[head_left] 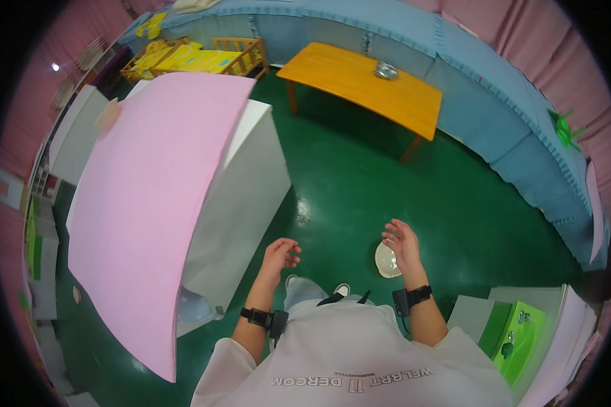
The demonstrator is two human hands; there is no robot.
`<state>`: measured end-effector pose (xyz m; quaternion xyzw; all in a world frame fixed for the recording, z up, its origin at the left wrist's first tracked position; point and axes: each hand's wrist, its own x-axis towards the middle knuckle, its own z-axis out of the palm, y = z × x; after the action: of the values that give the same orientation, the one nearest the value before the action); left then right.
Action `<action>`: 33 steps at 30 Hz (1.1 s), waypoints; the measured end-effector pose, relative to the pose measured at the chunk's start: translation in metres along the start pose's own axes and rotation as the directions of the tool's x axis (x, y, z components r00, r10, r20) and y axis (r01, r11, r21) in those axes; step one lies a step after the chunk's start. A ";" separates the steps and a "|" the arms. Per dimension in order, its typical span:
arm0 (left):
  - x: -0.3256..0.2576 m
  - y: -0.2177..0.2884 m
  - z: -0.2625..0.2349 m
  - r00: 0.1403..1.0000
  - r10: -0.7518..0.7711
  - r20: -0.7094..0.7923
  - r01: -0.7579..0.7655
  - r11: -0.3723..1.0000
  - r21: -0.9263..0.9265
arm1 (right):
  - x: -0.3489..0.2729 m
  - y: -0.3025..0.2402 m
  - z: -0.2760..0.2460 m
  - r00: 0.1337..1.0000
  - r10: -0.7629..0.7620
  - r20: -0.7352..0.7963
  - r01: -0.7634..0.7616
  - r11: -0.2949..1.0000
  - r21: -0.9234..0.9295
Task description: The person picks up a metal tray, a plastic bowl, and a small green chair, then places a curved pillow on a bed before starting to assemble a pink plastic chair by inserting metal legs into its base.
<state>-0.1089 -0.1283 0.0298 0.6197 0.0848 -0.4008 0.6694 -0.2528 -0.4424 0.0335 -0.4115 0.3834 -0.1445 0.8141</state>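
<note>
My left hand (281, 258) is held in front of my body, its fingers loosely curled and apart, with nothing in it. To its left is the white side panel (241, 203) of a cabinet-like unit with a large pink top (153, 183). My right hand (402, 241) is raised with its fingers spread, holding nothing. Below it in the view, partly covered by that hand, a cream-coloured basin (385, 262) rests on the green floor (353, 183). I cannot see the hand touching the basin.
Ahead stands a low orange wooden table (360, 78) with a shiny metal object (386, 70) on it. Toy beds (204, 60) with yellow bedding are at the far left. Blue cloth (482, 102) lines the back and right. A green play sink (523, 339) sits at lower right.
</note>
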 end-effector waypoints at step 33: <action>0.759 0.341 0.283 0.978 -0.186 -0.092 0.182 0.982 -0.051 | 0.785 -0.289 0.006 0.929 0.197 -0.314 -0.225 0.973 -0.056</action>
<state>0.5052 -0.7407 -0.1124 0.6134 0.1823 -0.4288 0.6377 0.2964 -1.0507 -0.1355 -0.3769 0.5531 -0.1005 0.7362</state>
